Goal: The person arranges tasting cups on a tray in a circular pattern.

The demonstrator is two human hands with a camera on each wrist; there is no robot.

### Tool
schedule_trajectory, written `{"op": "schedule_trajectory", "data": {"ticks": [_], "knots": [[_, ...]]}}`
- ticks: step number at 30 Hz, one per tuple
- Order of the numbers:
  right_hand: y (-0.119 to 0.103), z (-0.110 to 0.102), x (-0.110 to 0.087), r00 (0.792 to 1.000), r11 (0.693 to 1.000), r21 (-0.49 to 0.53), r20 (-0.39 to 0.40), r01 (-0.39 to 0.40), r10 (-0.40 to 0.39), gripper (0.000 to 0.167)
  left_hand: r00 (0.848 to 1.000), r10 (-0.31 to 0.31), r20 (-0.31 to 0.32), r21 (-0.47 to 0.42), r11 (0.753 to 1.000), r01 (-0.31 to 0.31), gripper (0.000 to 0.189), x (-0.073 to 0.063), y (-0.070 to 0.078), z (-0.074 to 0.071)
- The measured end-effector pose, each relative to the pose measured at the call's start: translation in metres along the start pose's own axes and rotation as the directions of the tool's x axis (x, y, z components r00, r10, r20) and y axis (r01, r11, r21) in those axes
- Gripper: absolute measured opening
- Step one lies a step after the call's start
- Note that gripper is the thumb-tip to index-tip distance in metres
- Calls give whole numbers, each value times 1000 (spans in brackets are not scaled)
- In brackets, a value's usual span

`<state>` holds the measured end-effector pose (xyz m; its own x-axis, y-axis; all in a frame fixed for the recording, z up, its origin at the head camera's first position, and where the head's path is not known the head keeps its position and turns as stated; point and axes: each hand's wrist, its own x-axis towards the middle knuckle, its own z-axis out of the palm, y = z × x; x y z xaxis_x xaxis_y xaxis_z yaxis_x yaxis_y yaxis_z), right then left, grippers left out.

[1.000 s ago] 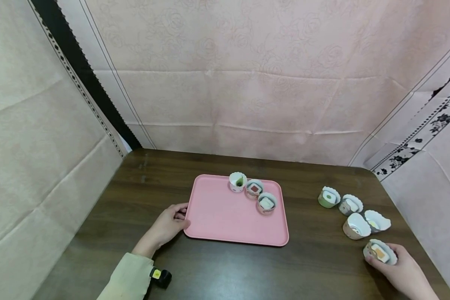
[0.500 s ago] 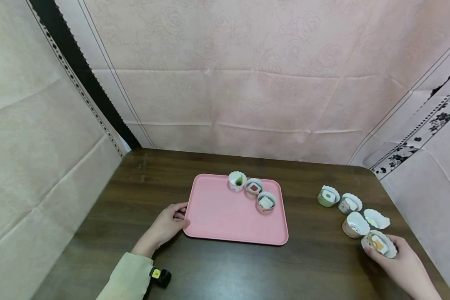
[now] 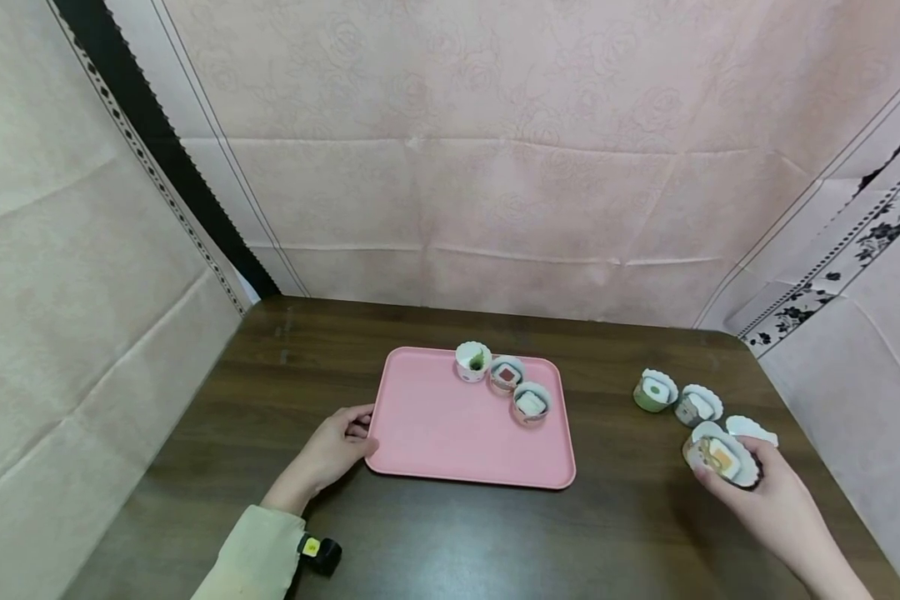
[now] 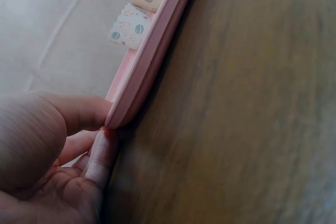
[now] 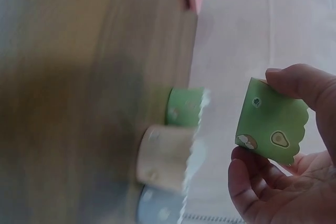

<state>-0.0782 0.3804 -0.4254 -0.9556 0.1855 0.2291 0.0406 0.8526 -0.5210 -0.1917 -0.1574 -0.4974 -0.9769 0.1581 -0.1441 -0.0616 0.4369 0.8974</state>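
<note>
At the left edge of a pink tray (image 3: pixel 450 446), my left hand (image 3: pixel 332 457) pinches the rim, thumb above and fingers beneath, as the left wrist view shows. My right hand (image 3: pixel 776 492) grips a green paper baking cup (image 5: pixel 268 121) with an avocado print and a scalloped rim. Inside that cup is a white piece with an orange patch (image 3: pixel 722 458). In the right wrist view it is held up off the table. From the head view it overlaps a cream paper cup (image 3: pixel 692 446) and partly hides another cup (image 3: pixel 750 428) behind.
Three small paper cups, a white one (image 3: pixel 471 372), a middle one (image 3: pixel 501 386) and a front one (image 3: pixel 527 416), stand at the tray's back right. A green cup (image 3: pixel 648 403) and a greyish cup (image 3: pixel 692 412) stand farther back on the wooden table (image 3: pixel 607 517).
My right hand has carried the green baking cup up and leftward in the head view, from the right front to over the cream cup. The left hand and tray have stayed put.
</note>
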Motion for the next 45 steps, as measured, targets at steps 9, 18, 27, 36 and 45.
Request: {"op": "schedule_trajectory", "data": {"ticks": [9, 18, 27, 36, 45], "knots": [[-51, 35, 15, 992, 990, 94, 53, 109, -115, 59, 1000, 15, 11, -19, 1000, -15, 54, 0, 1, -2], [-83, 85, 21, 970, 973, 191, 180, 127, -162, 54, 1000, 22, 16, -24, 999, -22, 55, 1, 1, -2], [-101, 118, 22, 951, 964, 240, 252, 117, -178, 52, 1000, 17, 15, -22, 1000, -17, 55, 0, 3, -1], [-111, 132, 23, 943, 965, 245, 290, 89, -161, 52, 1000, -1, 5, -5, 1000, 1, 55, 1, 1, 1], [-117, 140, 25, 941, 976, 209, 317, 54, -121, 54, 1000, 8, 5, -10, 1000, -8, 55, 0, 1, -1]]}}
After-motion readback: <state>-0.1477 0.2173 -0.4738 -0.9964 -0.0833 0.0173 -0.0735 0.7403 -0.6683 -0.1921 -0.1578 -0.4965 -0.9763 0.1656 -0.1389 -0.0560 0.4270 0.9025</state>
